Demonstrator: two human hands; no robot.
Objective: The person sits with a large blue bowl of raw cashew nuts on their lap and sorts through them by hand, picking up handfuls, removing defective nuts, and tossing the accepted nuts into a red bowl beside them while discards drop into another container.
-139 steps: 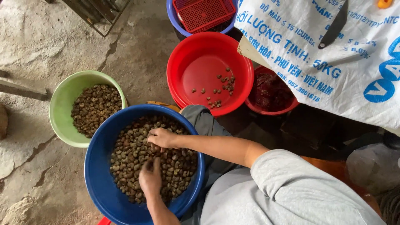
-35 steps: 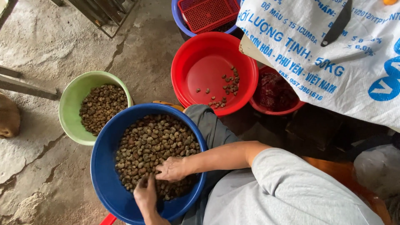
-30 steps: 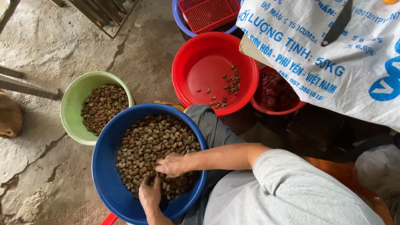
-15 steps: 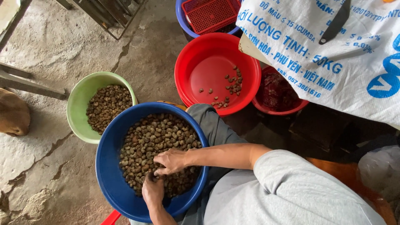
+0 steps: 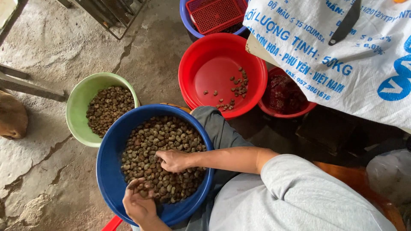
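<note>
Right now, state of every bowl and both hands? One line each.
blue basin: well filled with nuts, tilted on the lap
green bowl: about half full of smaller nuts, on the floor
red basin: nearly empty, a few nuts scattered inside
small red bowl: holds dark red stuff
red mesh basket: sits in a blue bowl
right hand: palm down on the nuts
left hand: cupped, some nuts in it

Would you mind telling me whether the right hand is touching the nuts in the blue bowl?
Touching: the head view shows the right hand resting on the nuts.
</note>
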